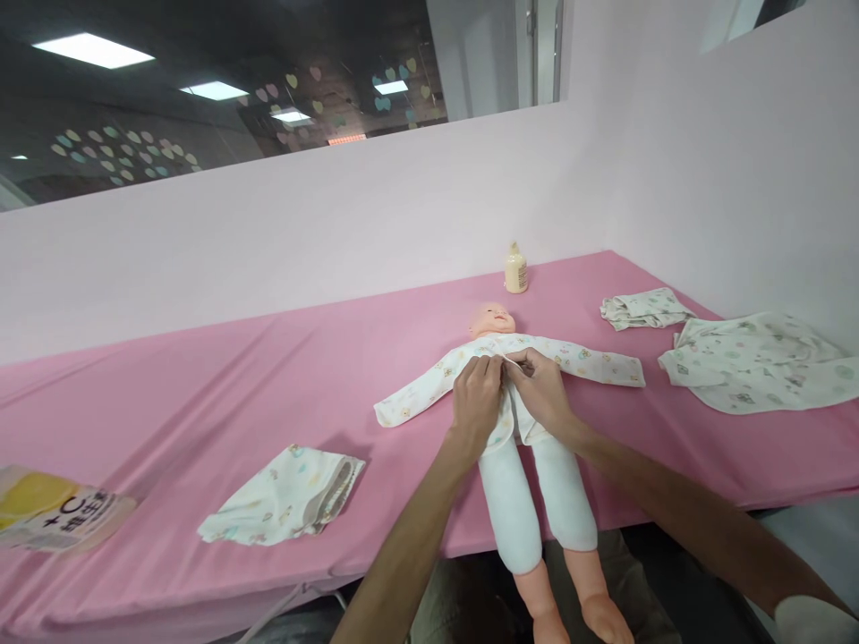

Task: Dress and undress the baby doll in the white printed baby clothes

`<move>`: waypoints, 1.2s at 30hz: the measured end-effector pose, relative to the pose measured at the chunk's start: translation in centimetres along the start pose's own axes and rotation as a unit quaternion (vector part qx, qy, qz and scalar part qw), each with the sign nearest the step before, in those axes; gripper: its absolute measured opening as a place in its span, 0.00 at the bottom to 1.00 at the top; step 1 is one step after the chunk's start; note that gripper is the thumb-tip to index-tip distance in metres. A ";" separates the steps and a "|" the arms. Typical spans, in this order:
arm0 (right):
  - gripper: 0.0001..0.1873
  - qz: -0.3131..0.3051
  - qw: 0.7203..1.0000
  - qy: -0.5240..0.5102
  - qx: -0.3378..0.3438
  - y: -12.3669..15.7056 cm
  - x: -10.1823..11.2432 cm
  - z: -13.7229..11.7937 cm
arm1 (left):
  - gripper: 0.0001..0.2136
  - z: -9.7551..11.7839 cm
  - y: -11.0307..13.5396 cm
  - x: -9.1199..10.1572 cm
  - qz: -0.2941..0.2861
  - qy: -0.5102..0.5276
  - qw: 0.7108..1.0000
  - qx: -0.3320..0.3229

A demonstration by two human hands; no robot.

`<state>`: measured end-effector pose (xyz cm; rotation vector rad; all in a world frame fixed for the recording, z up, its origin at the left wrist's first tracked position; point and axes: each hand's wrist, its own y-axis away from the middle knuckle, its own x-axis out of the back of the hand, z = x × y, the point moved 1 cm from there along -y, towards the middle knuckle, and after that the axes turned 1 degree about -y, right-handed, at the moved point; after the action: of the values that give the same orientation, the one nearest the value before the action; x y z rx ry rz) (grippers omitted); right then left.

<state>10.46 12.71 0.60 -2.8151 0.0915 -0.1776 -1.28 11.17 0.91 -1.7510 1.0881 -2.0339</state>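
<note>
A baby doll lies on its back on the pink-covered table, its head toward the wall and its feet past the front edge. It wears a white patterned baby shirt with the sleeves spread wide, and plain white leggings. On the doll's chest my left hand pinches one front edge of the shirt. My right hand is closed on the other edge, right beside it. The fingers of both hands meet near the shirt's middle opening, and they hide whatever fastener is there. Below them the shirt front hangs apart.
A cream pump bottle stands behind the doll. Folded patterned cloth and a spread patterned garment lie at right. To the left are a folded patterned garment and a printed plastic package. A white wall borders the pink table.
</note>
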 end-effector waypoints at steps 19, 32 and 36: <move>0.18 -0.017 0.992 0.090 0.083 1.1 0.0 0.0 | 0.11 -1.1 -1.6 1.1 -0.112 0.491 0.800 0.326; 0.20 -0.023 0.961 0.230 0.154 1.5 -0.5 0.6 | 0.11 -0.8 -1.6 0.8 -0.094 0.555 0.720 0.406; 0.19 -0.040 0.933 0.303 0.189 1.9 -0.7 0.6 | 0.13 -1.0 -1.6 0.3 -0.096 0.526 0.742 0.403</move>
<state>9.81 11.18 -0.63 -2.2869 0.0707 -0.9681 -1.85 12.49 2.20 -0.1957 0.0086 -2.9959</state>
